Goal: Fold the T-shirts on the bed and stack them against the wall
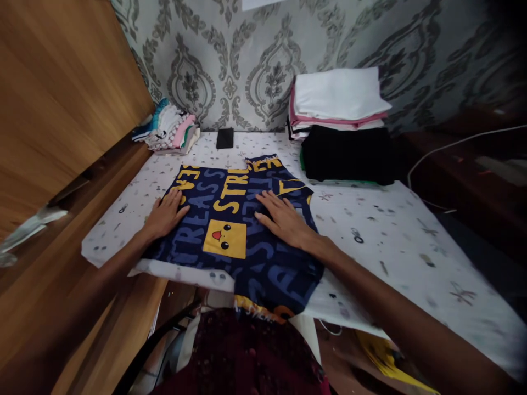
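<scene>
A navy shirt [197, 219] with yellow and blue lettering and a yellow face square lies spread on the white patterned table cover. Its collar side points right, and one sleeve hangs over the near edge. My left hand [166, 214] rests flat on the shirt's left part, fingers spread. On the right part lies my right hand [284, 219], palm down with its fingers apart. Neither hand grips the fabric.
A small folded clothes pile [171, 129] is at the back left, beside a dark flat object [225, 138]. Taller folded stacks, white [337, 93] and black [348, 153], stand at the back right. A wooden cabinet [69, 93] borders the left, a patterned wall the back.
</scene>
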### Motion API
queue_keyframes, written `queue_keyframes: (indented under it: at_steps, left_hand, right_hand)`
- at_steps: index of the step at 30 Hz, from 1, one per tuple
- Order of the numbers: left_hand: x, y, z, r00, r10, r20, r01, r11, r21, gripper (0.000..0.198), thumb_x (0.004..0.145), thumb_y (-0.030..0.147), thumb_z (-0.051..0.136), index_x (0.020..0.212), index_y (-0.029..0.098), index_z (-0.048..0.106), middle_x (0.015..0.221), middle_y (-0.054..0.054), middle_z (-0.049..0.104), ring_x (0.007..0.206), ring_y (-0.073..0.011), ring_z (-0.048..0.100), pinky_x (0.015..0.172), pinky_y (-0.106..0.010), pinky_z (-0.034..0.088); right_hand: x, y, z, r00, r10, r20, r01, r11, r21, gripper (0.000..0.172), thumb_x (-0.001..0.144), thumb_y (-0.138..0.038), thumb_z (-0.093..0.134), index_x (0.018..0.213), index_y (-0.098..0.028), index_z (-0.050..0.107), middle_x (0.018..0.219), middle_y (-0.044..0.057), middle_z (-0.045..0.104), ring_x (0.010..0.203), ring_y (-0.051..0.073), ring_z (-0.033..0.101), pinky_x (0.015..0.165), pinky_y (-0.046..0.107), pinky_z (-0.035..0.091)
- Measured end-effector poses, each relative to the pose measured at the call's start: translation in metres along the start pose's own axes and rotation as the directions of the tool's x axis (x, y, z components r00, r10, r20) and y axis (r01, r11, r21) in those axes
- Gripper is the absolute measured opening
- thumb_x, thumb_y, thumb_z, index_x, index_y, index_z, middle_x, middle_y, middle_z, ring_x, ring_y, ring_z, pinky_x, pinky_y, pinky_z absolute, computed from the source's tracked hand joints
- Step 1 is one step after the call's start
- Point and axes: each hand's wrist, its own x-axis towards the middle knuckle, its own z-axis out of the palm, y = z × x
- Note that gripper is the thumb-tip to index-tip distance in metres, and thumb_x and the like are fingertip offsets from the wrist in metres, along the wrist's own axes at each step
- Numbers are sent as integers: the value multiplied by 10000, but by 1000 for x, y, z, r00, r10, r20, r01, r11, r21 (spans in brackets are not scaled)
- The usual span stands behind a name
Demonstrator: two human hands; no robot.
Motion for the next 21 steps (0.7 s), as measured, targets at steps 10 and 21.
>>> queue_keyframes:
  at_steps: [10, 21]
  left_hand:
    - [-65, 75, 7, 929, 369, -29, -370, 929, -32, 685, 1033, 565, 235, 1565, 140, 306, 1633, -139, 306, 1527, -238, 254, 1224, -487, 241]
    - [-74, 23, 16, 960, 263, -92, -259, 964, 58, 662, 1030, 539, 226, 1560, 160, 338, 1621, -131, 334, 1510, -267, 296, 1194, -506, 293]
  right_hand:
    - [-86, -72, 20, 947, -313, 74, 319, 943, -94, 589, 1004, -476, 488, 1510, -182, 425, 1614, 155, 346, 1518, 279, 260, 1223, 546, 248]
    - [-155, -44, 21, 978, -205, -27, 190, 945, -268, 591, 970, -467, 563, 1514, -291, 415, 1591, 102, 406, 1479, 332, 339, 1149, 650, 322]
